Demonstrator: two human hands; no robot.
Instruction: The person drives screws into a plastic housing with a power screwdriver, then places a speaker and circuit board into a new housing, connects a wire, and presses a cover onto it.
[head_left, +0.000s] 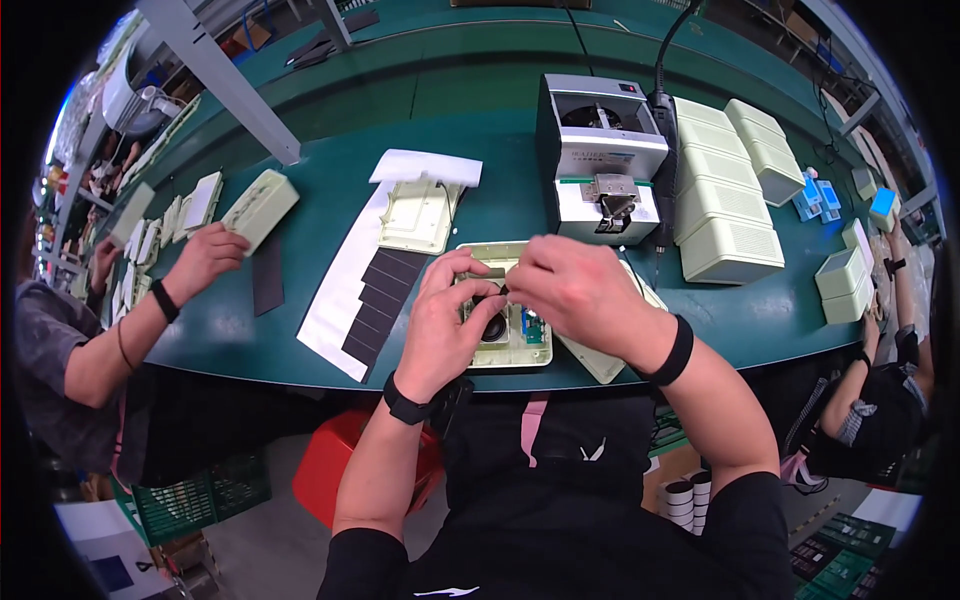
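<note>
A shallow cream plastic housing (538,356) lies open-side up at the table's front edge. Inside it are a round black speaker-like part (495,327) and a small green-blue circuit board (533,325). My left hand (440,325) is over its left side, thumb and fingers pinched together above the round part. From the right, my right hand (572,290) meets it with fingers closed; the two sets of fingertips nearly touch. A small dark bit shows between them, too small to name. Partly under my right forearm lies a flat cream panel (598,364).
Ahead stands a grey machine (605,160), with a black electric screwdriver (663,170) hanging beside it. Cream housings (730,255) are stacked at right. A white sheet with black strips (385,290) and a cream cover (415,215) lies left. Co-workers sit both sides; one holds a housing (262,210).
</note>
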